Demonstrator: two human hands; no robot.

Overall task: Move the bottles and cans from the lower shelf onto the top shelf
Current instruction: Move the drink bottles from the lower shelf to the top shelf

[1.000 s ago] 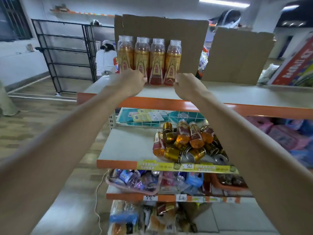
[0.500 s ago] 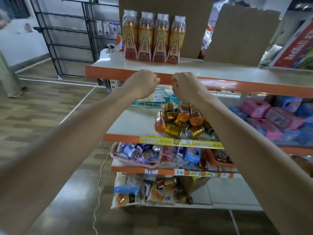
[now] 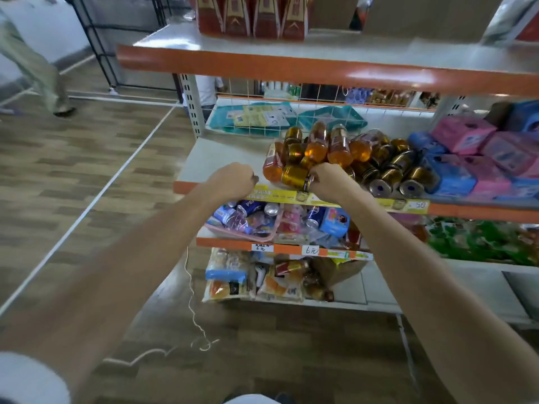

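Two hands are at the lower shelf (image 3: 221,154): the left hand (image 3: 233,182) is a loose fist holding nothing at the front edge, just left of the pile (image 3: 344,153) of bottles and cans, and the right hand (image 3: 332,180) curls its fingers against the end of a gold can (image 3: 294,175), grip unclear. Teal packets (image 3: 256,118) lie behind the pile, pink and blue boxes (image 3: 472,158) crowd its right, and four bottles (image 3: 250,18) stand on the top shelf (image 3: 291,64), over wood floor (image 3: 73,176). Half a second ago both hands were at the top shelf's edge.

The yellow price strip (image 3: 402,203) reads "50"; a white price tag (image 3: 310,250) reads "6元".
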